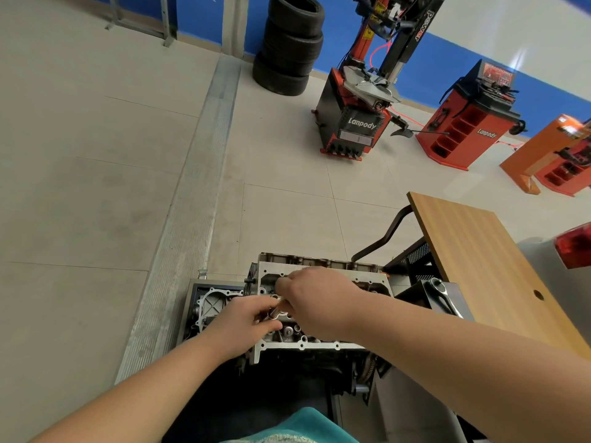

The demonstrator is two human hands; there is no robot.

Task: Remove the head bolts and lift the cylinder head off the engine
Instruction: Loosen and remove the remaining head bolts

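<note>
- Teal cloth (287,426) is seen at the bottom edge, nearest the camera, with two bare forearms reaching forward over it.
- A grey cast-metal cylinder head (319,345) with a pale, hole-dotted flange is seated on top of the dark engine block (319,372), low in the middle of the view; it has not been lifted off.
- The left hand (243,324) is held over the left end of the head, its fingers curled round a short shiny metal tool or bolt (275,311); which of the two it is cannot be told.
- The right hand (316,298) is laid over the middle of the head, knuckles up, its fingers bent down onto the upper part of the same metal piece, so that it is pinched by both hands.
- A grey cast cover with a black frame (211,302) is set just left of the head.
- A chrome ratchet wrench (444,297) is lying on a dark metal stand just right of the engine.
- A wooden-topped table (473,260) is placed further right, and a red lamp on a grey body (575,247) is cut off by the right edge.
- A long metal floor grating (198,199) is run across the pale tiles on the left.
- A stack of black tyres (287,46) is placed far off against the blue-banded wall, with a red and black tyre changer marked "Lanpody" (355,119) beside it.
- A red wheel balancer (470,123) and an orange cabinet (550,148) are stood further right.
</note>
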